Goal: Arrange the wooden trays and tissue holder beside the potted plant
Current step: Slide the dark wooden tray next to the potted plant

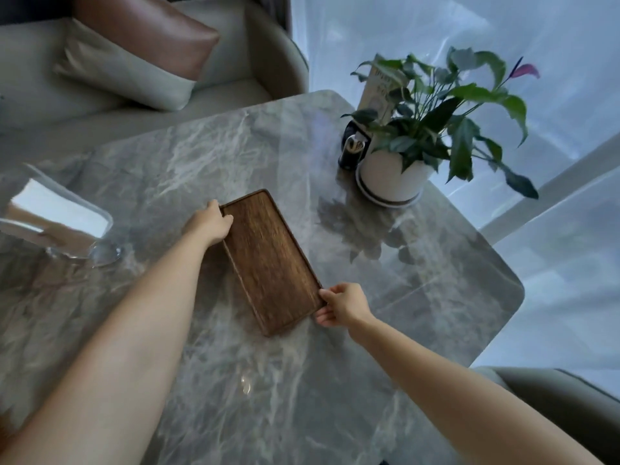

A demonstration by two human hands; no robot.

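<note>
A dark wooden tray (270, 260) lies slanted at the middle of the grey marble table (167, 156). My left hand (211, 223) grips its far left corner, and my right hand (342, 305) pinches its near right corner. The potted plant (392, 172), green leaves in a white pot, stands at the table's far right, apart from the tray. A clear tissue holder (60, 219) with white tissues sits at the left edge. Whether a second tray lies under this one I cannot tell.
A small dark holder (352, 152) and a card (377, 88) stand just left of the pot. A sofa with a brown and grey cushion (134, 58) lies beyond the table. A chair back (563, 397) shows at the lower right.
</note>
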